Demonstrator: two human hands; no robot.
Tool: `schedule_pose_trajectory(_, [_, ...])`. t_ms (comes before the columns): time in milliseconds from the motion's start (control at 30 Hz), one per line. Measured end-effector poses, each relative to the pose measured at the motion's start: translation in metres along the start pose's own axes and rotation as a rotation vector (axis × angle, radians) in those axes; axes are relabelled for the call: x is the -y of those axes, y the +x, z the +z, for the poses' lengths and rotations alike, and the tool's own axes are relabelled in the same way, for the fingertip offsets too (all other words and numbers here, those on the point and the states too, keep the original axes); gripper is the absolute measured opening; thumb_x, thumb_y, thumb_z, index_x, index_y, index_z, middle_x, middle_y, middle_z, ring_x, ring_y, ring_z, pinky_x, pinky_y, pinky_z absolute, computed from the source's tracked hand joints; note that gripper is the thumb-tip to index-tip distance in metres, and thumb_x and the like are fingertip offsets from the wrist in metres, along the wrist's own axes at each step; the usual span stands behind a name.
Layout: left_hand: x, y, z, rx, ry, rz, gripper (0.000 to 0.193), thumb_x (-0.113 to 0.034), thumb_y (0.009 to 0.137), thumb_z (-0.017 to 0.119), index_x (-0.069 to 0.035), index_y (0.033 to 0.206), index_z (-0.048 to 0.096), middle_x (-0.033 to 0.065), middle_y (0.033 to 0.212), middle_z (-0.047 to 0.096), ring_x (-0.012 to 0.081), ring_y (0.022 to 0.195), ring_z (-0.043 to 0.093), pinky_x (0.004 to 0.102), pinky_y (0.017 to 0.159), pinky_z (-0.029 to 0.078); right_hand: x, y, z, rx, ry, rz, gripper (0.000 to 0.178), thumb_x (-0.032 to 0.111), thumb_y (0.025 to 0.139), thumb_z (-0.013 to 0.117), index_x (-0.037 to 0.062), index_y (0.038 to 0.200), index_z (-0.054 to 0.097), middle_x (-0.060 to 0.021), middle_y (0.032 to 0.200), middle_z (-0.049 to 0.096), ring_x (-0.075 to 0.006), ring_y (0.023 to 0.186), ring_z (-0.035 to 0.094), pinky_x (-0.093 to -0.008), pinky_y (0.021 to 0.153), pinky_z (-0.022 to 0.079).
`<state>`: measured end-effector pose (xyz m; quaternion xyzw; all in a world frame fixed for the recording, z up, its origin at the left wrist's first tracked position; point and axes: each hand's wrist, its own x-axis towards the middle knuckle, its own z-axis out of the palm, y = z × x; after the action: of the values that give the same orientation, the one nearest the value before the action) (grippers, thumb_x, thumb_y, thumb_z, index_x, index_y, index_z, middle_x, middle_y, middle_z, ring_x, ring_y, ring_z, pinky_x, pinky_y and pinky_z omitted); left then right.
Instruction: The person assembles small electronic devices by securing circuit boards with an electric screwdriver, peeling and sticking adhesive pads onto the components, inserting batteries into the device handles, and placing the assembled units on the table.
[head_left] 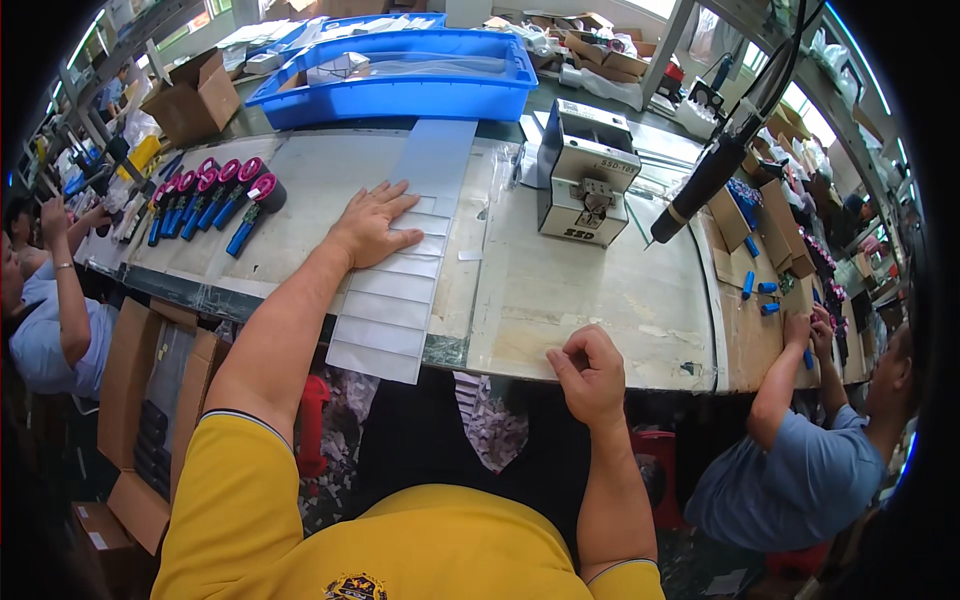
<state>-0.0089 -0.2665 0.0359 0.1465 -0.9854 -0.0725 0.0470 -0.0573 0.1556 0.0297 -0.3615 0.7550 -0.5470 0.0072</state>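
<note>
A long, pale sheet [380,312] divided by crosswise lines lies on the worktable, its near end reaching over the front edge. My left hand [372,228] rests flat on it with the fingers stretched out and holds nothing. My right hand [592,375] is at the table's front edge, right of the sheet, with fingers curled and thumb pressed to the index finger. Whatever it may hold is hidden. A small white scrap [470,255] lies beside the sheet. Beyond my right hand stands a boxy grey-and-white bench machine [588,175] with a metal mechanism on its front.
A blue plastic tray [400,105] stands at the back. Several pink-and-black round parts with blue cylinders [240,235] lie at left. A black corded tool [700,185] hangs at right. Co-workers [800,465] sit on both sides. An open carton [130,395] stands at lower left.
</note>
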Motion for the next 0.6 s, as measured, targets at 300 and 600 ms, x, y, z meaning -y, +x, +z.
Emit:
schedule_pose_trajectory(300, [0.003, -0.004, -0.002, -0.008, -0.010, 0.060, 0.076, -0.065, 0.099, 0.065, -0.022, 0.161, 0.055, 0.0018, 0.175, 0.040, 0.0255, 0.164, 0.030, 0.0480, 0.136, 0.019, -0.003, -0.001, -0.001, 0.010, 0.009, -0.006, 0.019, -0.003, 0.088, 0.077, 0.0041, 0.085, 0.060, -0.0027, 0.085, 0.055, -0.0137, 0.064, 0.045, -0.0270, 0.060, 0.041])
schedule_pose_trajectory(600, [0.016, -0.004, 0.003, -0.147, -0.323, -0.088, 0.071, -0.054, 0.099, 0.071, -0.012, 0.154, 0.062, 0.0135, 0.173, 0.041, 0.0315, 0.162, 0.033, 0.0448, 0.133, 0.024, 0.004, 0.001, 0.002, -0.024, 0.012, -0.009, 0.018, -0.004, 0.088, 0.076, 0.0037, 0.085, 0.060, -0.0030, 0.086, 0.055, -0.0136, 0.064, 0.045, -0.0265, 0.060, 0.041])
